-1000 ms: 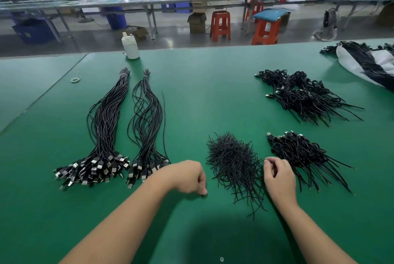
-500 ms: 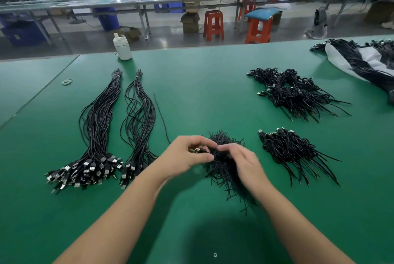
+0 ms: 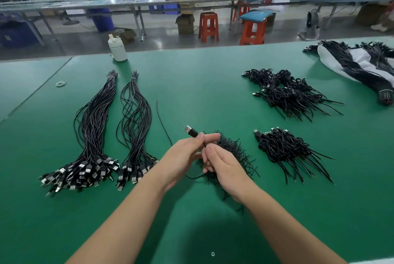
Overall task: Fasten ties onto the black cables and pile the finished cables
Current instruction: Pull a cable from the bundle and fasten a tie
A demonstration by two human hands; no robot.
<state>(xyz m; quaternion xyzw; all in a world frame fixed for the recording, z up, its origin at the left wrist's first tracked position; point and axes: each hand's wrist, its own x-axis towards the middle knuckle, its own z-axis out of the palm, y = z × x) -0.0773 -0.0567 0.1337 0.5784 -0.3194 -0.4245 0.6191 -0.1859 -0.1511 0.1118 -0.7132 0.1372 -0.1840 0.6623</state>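
Observation:
My left hand (image 3: pixel 183 157) grips one black cable just below its USB plug (image 3: pixel 190 131), which sticks up and to the left. The cable's thin tail (image 3: pixel 162 118) trails away over the green table. My right hand (image 3: pixel 221 163) is curled close against the left, its fingers on the same cable; whether it also holds a tie is hidden. Under both hands lies the heap of black ties (image 3: pixel 236 153). Two long bundles of untied cables (image 3: pixel 91 135) (image 3: pixel 134 127) lie at the left. Two piles of tied cables (image 3: pixel 285 150) (image 3: pixel 287 93) lie at the right.
A white bottle (image 3: pixel 117 48) stands near the table's far edge. A rubber band (image 3: pixel 61 83) lies at the far left. A white bag with more black cables (image 3: pixel 358 65) sits at the far right. Beyond the table are orange stools (image 3: pixel 208 26) and other benches.
Both hands rose from the table and met over the tie heap. My left hand lifted one cable from the bundle, and its USB plug now points up.

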